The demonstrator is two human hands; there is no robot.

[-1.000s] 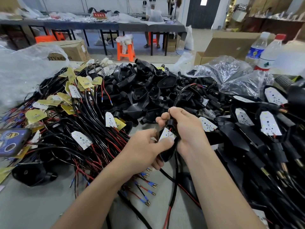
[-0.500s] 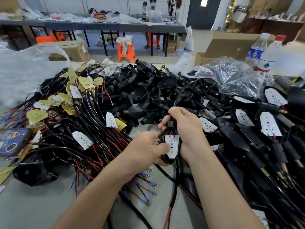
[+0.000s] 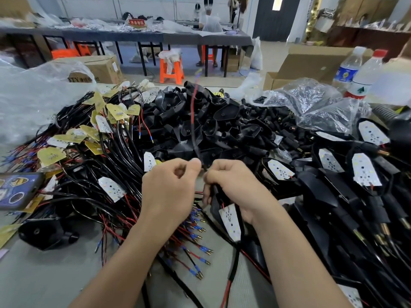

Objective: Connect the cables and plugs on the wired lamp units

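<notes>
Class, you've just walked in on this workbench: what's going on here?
A person is wiring lamp parts at a grey worktable. The left hand pinches a thin red-and-black wire that runs up and away over the pile of black plastic housings. The right hand grips a black wired lamp unit with a white LED board, which hangs below the wrist. Any join is hidden between them.
</notes>
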